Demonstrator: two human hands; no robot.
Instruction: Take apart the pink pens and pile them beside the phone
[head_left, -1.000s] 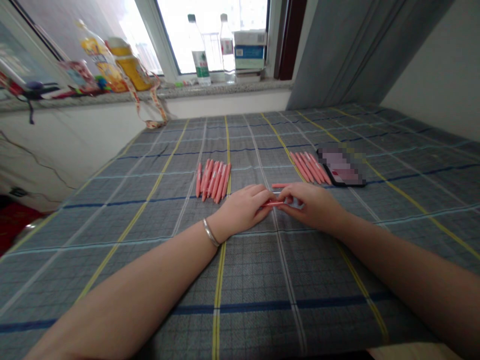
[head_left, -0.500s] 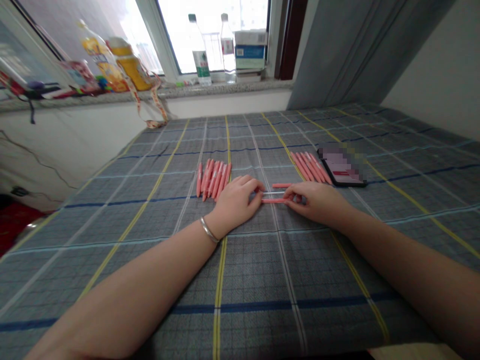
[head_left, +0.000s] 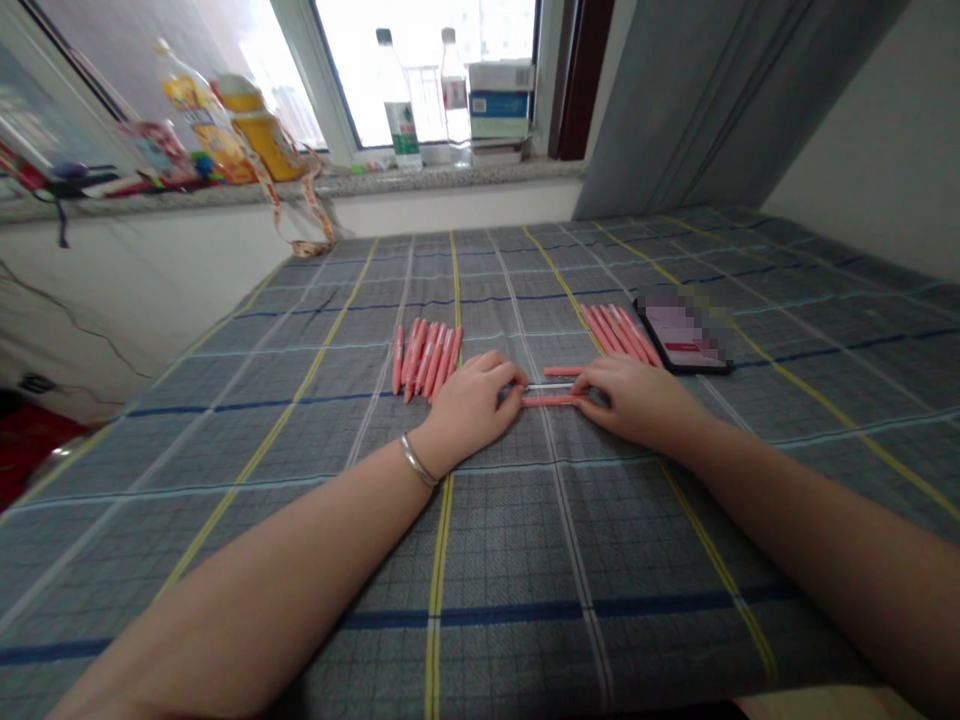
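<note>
A slim pink pen barrel [head_left: 550, 401] lies level across the gap between my hands. My left hand [head_left: 472, 400] is closed at its left end, thumb and forefinger pinched. At the right end, my right hand [head_left: 641, 395] has its fingers curled in a pinch, thumb tip at the barrel. Just behind runs a thin white rod [head_left: 550, 386], like a pen refill, also spanning between the fingertips. Farther back lies another pink piece [head_left: 561, 371], its right end hidden by my right hand. Fingers cover the ends of the barrel and rod.
Several pink pens [head_left: 427, 358] lie in a bunch beyond my left hand. More pink pens [head_left: 619, 333] are lined up beside a phone [head_left: 686, 335] at right. All rest on a checked cloth [head_left: 517, 560]. Bottles [head_left: 405, 130] and boxes [head_left: 501, 105] stand on the windowsill.
My right hand has shifted slightly right along the pink barrel, and its fingertips have moved closer to the white rod. My left hand and the pen groups look unchanged.
</note>
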